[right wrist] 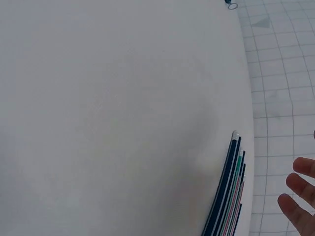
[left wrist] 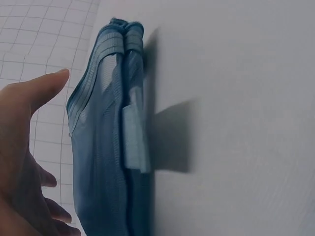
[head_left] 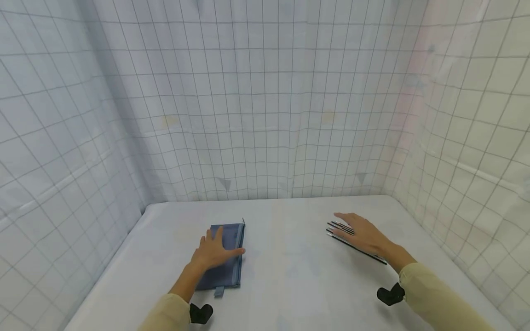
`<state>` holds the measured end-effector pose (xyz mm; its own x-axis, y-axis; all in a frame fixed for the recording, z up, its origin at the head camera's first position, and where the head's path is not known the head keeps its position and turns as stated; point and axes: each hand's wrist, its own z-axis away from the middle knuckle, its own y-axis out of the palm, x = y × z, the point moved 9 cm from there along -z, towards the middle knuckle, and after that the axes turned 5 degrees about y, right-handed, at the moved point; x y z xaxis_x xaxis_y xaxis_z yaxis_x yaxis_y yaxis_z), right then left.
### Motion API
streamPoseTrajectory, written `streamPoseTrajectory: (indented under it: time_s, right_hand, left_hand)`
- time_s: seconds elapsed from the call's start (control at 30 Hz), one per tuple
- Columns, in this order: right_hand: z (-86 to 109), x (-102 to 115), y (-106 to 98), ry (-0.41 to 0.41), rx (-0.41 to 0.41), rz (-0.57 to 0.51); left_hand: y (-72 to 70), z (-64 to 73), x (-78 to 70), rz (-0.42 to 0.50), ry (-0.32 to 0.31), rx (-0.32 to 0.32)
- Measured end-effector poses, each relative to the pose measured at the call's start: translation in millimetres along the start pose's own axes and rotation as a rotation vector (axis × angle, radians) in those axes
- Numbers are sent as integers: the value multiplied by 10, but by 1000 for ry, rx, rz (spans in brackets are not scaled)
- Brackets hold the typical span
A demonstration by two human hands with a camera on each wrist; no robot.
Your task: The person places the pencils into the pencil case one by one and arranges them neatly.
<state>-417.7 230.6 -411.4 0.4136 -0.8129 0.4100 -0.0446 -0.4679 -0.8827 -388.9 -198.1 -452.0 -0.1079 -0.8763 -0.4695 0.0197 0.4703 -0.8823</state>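
A flat blue zippered pouch [head_left: 223, 271] lies on the left part of the table, with a small fabric tab at its near edge. My left hand [head_left: 213, 253] hovers over the pouch, fingers spread. In the left wrist view the pouch [left wrist: 106, 147] shows a folded side, and a gap separates it from the thumb [left wrist: 47, 88]. On the right lies a bunch of slim, dark pencils [head_left: 358, 249], side by side at a slant. Above them is my right hand [head_left: 366, 236], fingers extended. The right wrist view shows the pencils [right wrist: 226, 196] with pale ends and coloured stripes, apart from the fingertips [right wrist: 290, 204].
A white cloth covers the table [head_left: 285, 266]. White grid-patterned sheets [head_left: 265, 101] stand behind and along both sides. Each wrist wears a black strap mount [head_left: 201, 314]. The pouch's zipper pull ring [right wrist: 233, 6] shows at the top of the right wrist view.
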Motion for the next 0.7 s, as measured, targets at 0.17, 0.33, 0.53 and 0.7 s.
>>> streamPoseTrajectory:
  time_s: [0.17,0.33,0.53,0.7]
  right_hand:
    - [34,-158,89,-9,-17,-59]
    - [36,-353,251,24,18,-74]
    - [39,-382,344,6,16,-2]
    - [-2,-329,370,11,44,76]
  left_hand:
    - [109,-48,56,56,-33,-9]
    - [123,-69,124,112,-45,-20]
    - [118,-24,184,170,-71,-1]
    - [84,2,149,172,-54,4]
